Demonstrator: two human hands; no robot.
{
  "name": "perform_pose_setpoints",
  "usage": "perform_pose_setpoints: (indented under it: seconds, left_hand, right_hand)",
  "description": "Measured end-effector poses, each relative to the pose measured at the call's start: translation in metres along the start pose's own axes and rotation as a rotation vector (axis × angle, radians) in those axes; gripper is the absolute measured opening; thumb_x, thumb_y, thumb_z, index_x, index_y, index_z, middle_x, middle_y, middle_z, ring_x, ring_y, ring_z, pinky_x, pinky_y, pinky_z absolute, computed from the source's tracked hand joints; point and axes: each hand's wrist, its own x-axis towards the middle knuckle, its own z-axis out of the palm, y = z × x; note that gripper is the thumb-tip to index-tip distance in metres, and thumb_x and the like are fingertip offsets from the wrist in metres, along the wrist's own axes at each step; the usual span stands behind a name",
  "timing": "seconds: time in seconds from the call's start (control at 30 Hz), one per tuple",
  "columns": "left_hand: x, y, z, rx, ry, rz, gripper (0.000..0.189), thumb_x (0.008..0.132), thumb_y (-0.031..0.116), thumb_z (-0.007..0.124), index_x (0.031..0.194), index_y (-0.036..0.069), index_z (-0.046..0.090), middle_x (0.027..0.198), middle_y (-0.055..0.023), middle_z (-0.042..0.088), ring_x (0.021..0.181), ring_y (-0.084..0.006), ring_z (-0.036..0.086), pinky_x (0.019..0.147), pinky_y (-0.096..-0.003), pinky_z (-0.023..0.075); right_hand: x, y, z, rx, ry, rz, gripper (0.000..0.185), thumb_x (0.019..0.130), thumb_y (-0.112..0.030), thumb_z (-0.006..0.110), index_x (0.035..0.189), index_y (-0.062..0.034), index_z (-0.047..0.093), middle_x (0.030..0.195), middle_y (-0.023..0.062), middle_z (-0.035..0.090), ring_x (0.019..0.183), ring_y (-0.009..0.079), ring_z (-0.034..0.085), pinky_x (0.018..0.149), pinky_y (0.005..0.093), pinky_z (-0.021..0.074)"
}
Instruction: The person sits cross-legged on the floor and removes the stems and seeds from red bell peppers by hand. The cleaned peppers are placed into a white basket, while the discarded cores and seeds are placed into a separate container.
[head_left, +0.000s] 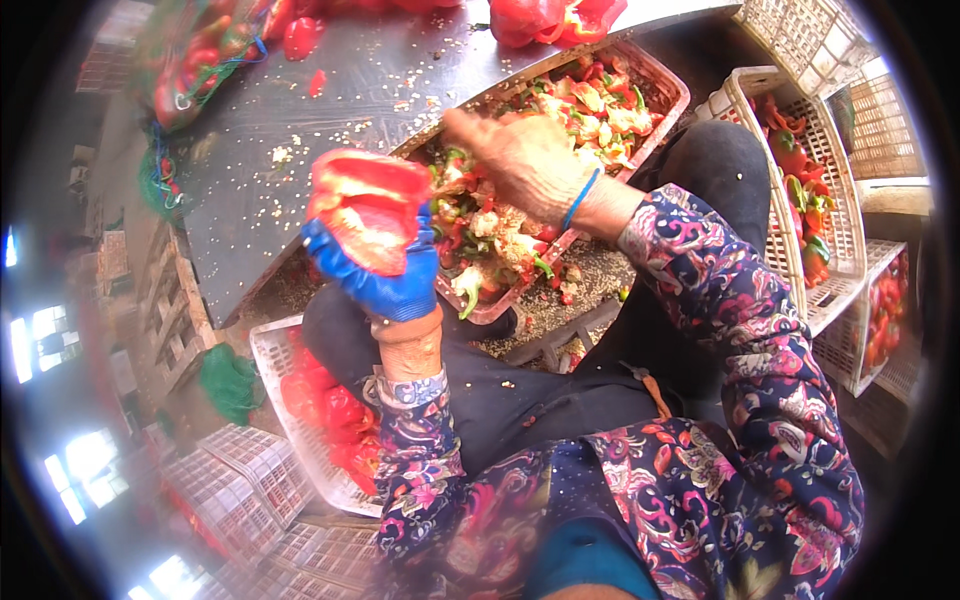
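My left hand (375, 270), in a blue rubber-coated glove, grips a cut red bell pepper (367, 202) with its hollow inside facing up. My bare right hand (525, 161), a blue band around its wrist, is over a crate of pepper scraps. Motion blurs its fingers, and whether anything is in them is hidden. Under that hand, the pink-rimmed plastic crate (679, 101) holds pepper cores, green stems and seeds (510, 232). It lies between my knees, against the edge of a dark metal table (247, 217) strewn with pale seeds.
Red peppers (555, 19) lie on the table's far side, beside a green net bag (202, 75) of peppers. A white crate (277, 337) of red pepper pieces (330, 405) is at my left. On the right, a crate (847, 187) holds red and green peppers; more crates (247, 480) stand behind left.
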Motion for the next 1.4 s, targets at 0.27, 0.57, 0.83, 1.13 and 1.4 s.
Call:
perform_pose_setpoints:
  seconds: [0.27,0.57,0.83,1.13,1.4]
  left_hand:
    - [-0.006,-0.082,-0.189,0.467,-0.056,-0.222,0.075,0.081,0.023,0.071,0.142,-0.001,0.034,0.139,-0.0153,0.043,0.124,-0.0285,0.048,0.103,-0.0424,0.0438]
    - [0.035,-0.039,-0.101,-0.412,-0.465,-0.384,0.085,0.081,0.014,0.073,0.15,0.005,0.025,0.15,-0.0149,0.032,0.137,-0.0317,0.034,0.108,-0.0451,0.0393]
    - [0.059,-0.009,0.075,-0.588,-0.52,-0.23,0.094,0.072,0.017,0.084,0.147,0.002,0.03,0.142,-0.0208,0.041,0.123,-0.031,0.051,0.103,-0.0419,0.0431]
    - [0.039,-0.042,0.06,-1.54,-0.273,-1.21,0.048,0.093,0.035,0.056,0.132,0.008,0.049,0.129,-0.0112,0.057,0.118,-0.0256,0.056,0.102,-0.0446,0.0447]
    - [0.052,-0.012,0.015,-1.178,-0.583,-0.86,0.056,0.097,0.04,0.053,0.141,0.008,0.04,0.137,-0.0084,0.05,0.127,-0.0216,0.048,0.106,-0.0412,0.04]
  right_hand:
    - [-0.009,0.041,-0.066,0.078,0.523,-0.024,0.05,0.072,-0.012,0.073,0.12,-0.015,0.059,0.108,0.0072,0.064,0.096,0.027,0.065,0.076,0.0373,0.0551]
    - [0.089,0.107,-0.067,0.013,0.227,0.356,0.062,0.081,-0.054,0.064,0.127,-0.0125,0.055,0.121,0.0138,0.06,0.106,0.0314,0.062,0.083,0.0461,0.0512]
    - [0.078,0.03,-0.029,0.732,0.159,0.213,0.055,0.078,-0.035,0.072,0.123,-0.0053,0.062,0.111,0.0136,0.067,0.095,0.0223,0.066,0.078,0.0371,0.053]
    - [0.069,0.032,-0.03,0.95,-0.076,0.044,0.072,0.075,-0.021,0.077,0.137,0.0006,0.048,0.114,0.0147,0.066,0.094,0.0144,0.064,0.081,0.0307,0.0536]
    - [0.071,0.012,-0.048,1.105,-0.114,0.219,0.097,0.066,-0.05,0.082,0.136,0.0062,0.045,0.126,0.0263,0.058,0.115,0.0329,0.059,0.098,0.0374,0.0465]
